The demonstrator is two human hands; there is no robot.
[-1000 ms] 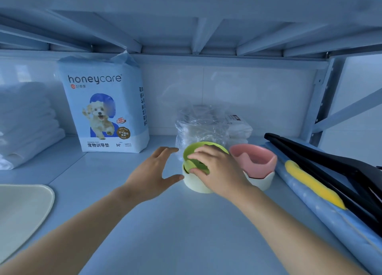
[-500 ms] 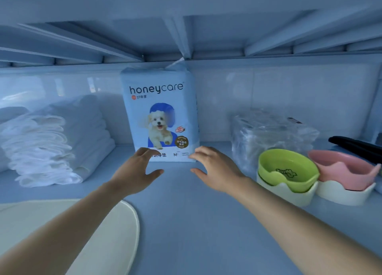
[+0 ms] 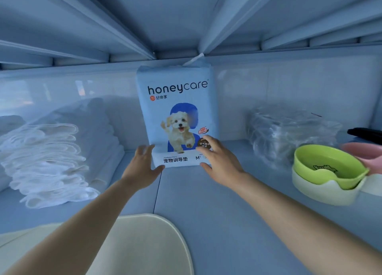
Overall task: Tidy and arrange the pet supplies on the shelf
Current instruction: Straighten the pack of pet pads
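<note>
Treat both hands as open, gripping nothing: left hand point(image 3: 142, 165) spread, thumb out, at the lower left corner of the honeycare pad pack point(image 3: 177, 113); right hand point(image 3: 219, 163) fanned over the lower right corner, fingers straight. Actual contact with the wrapper impossible to confirm. To square the pack well, close in from both sides at once, low on the body, palms flat against the side edges rather than fingertips on the printed face. Expect a soft, slippery, probably top-heavy bag, standing upright at the back of the shelf point(image 3: 227, 212), its top flap nearly reaching the beams point(image 3: 175, 26) overhead. Slide rather than lift, and avoid tipping it forward. Keep pressure even, to stop one corner from swinging ahead of the other. Mind the neighbours: a stack of white folded pads point(image 3: 51, 157) off to the left, a clear-wrapped bundle point(image 3: 289, 134) to the right, then a green bowl point(image 3: 326, 167) nested in a pale base point(image 3: 322, 192) beside a pink bowl point(image 3: 363, 155) at the frame edge, with something black point(image 3: 365, 134) behind. Leave a gap on each side, probably by centring the pack between stack and bundle. Mind also the cream mat point(image 3: 144, 243) at the front edge, directly under the reach, easy to drag out of place on withdrawal.
</note>
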